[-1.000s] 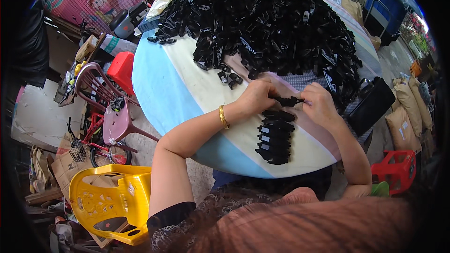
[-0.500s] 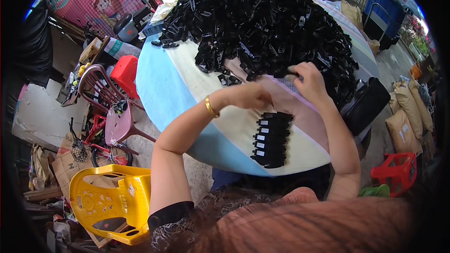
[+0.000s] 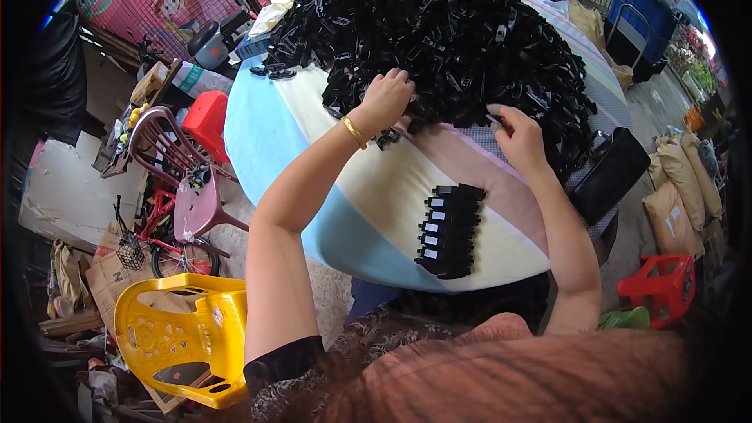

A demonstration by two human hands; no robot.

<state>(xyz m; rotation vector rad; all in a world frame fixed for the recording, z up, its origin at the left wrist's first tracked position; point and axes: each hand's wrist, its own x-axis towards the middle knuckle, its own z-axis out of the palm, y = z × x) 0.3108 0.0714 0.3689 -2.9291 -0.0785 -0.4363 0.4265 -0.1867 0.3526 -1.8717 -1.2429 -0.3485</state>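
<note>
A big heap of small black plastic parts (image 3: 439, 39) covers the far half of the cloth-covered table. My left hand (image 3: 384, 100), a gold bangle on its wrist, is at the heap's near edge with its fingers bent down among the parts; what they grip is hidden. Farther right, my right hand (image 3: 518, 137) has thumb and fingers pinched together by the heap's edge, and anything between them is too small to make out. Nearer me lies a neat stack of black parts (image 3: 451, 229), side by side in a row, several with white labels.
A striped cloth (image 3: 274, 149) covers the round table. The black bag (image 3: 611, 172) rests at its right edge. A yellow plastic chair (image 3: 180, 337) and a pink chair (image 3: 196, 204) stand to the left. At right are a red stool (image 3: 658, 290) and brown sacks (image 3: 674, 219).
My left hand has moved from above the row of parts, away to the far left, onto the heap's edge. My right hand has shifted only slightly, staying by the heap.
</note>
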